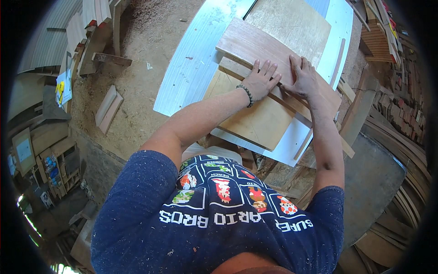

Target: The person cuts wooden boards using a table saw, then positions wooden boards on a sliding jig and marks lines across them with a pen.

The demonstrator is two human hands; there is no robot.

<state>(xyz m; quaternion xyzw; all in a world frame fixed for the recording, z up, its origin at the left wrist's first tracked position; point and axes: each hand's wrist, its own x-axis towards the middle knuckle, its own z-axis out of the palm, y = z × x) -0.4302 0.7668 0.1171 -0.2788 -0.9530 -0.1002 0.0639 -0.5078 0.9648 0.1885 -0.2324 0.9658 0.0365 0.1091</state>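
A wide reddish-brown plank (246,43) lies slantwise in front of me. Along its near edge runs a narrower wooden strip (235,67). My left hand (261,82), with a beaded bracelet at the wrist, rests flat across the strip and the plank's near edge, its fingers spread. Beside it, my right hand (303,81) has bent fingers on top of the plank and its thumb at the near edge, gripping it. Under both pieces is a tan plywood panel (260,121) with pencil lines. Another plywood sheet (292,23) lies beyond the plank.
The panels rest on a pale bluish-white ribbed sheet (191,59). Thin sticks (337,64) lie along its right side. Two offcuts (108,107) are on the sawdust-covered ground (141,59) at left. Stacked curved timber (406,123) fills the right side, near a dark flat panel (374,178).
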